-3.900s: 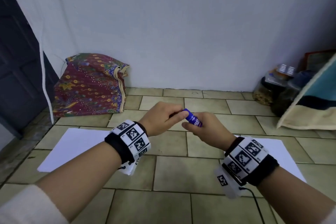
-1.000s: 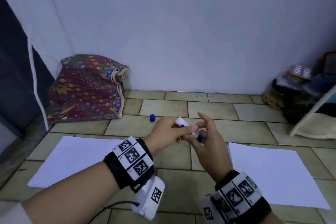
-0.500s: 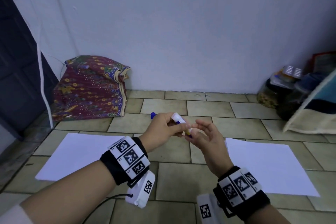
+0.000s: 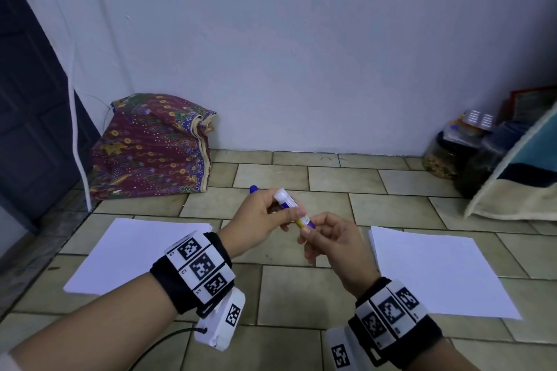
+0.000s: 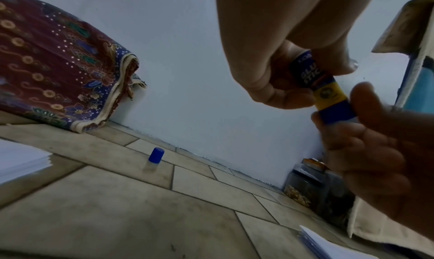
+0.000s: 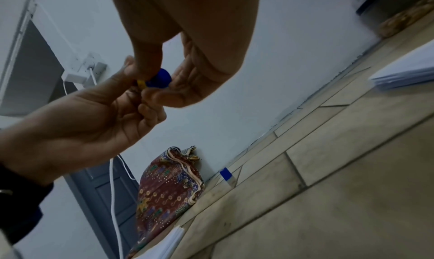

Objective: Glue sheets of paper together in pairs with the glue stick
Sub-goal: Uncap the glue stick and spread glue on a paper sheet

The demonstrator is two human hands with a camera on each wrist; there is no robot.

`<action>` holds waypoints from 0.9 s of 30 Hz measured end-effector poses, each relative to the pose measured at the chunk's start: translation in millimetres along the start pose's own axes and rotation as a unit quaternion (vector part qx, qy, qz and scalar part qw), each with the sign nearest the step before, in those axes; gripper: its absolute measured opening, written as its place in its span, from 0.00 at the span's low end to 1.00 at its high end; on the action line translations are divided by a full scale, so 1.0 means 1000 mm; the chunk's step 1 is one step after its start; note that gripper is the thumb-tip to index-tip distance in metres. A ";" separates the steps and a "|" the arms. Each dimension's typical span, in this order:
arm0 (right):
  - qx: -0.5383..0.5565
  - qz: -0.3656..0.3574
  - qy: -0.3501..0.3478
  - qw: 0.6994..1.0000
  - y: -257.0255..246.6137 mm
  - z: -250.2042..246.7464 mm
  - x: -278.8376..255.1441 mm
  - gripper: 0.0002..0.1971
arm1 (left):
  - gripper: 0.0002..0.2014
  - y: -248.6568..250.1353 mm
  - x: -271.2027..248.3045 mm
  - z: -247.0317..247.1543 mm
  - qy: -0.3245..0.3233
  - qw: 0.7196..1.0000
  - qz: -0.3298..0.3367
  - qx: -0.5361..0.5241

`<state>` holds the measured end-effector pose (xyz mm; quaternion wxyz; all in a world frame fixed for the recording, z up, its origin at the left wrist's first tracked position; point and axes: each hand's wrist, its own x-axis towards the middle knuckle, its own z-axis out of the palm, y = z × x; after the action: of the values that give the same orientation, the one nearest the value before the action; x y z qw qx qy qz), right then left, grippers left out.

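Observation:
I hold an uncapped blue and yellow glue stick [image 4: 291,210] [image 5: 325,90] [image 6: 157,78] above the tiled floor, its white tip pointing up and away. My left hand [image 4: 265,217] [image 5: 277,68] grips the upper barrel. My right hand [image 4: 327,238] [image 6: 150,81] pinches the blue base between thumb and fingertips. The blue cap [image 4: 253,189] [image 5: 156,155] [image 6: 226,173] stands on the floor beyond my hands. One stack of white paper [image 4: 132,253] lies at the left. Another stack of white paper [image 4: 443,274] lies at the right.
A patterned maroon cloth bundle [image 4: 150,144] leans on the wall at the back left, beside a dark door [image 4: 33,117] and a white cable [image 4: 75,135]. Jars [image 4: 446,153] and a cushion [image 4: 518,178] crowd the back right corner.
The cap has come off the glue stick and now stands on the floor. My left hand has taken the barrel, tip raised, while my right fingers closed on the base.

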<state>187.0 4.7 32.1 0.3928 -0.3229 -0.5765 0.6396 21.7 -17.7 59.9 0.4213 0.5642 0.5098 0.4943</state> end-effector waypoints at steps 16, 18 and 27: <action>-0.099 -0.029 -0.010 0.995 -0.004 0.012 -0.006 0.12 | 0.06 0.006 -0.007 -0.006 0.046 0.997 -0.040 -0.056; -0.121 -0.020 -0.022 0.992 -0.005 0.012 -0.008 0.14 | 0.02 0.008 -0.007 -0.005 0.049 0.996 -0.040 -0.061; -0.136 -0.048 0.030 0.989 -0.001 0.011 -0.007 0.05 | 0.02 0.011 -0.008 -0.006 0.052 0.997 -0.051 -0.022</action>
<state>181.0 -6.8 34.2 0.3927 -0.3643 -0.6613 0.5252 17.8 -26.8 70.9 0.4308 0.5017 0.5481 0.5121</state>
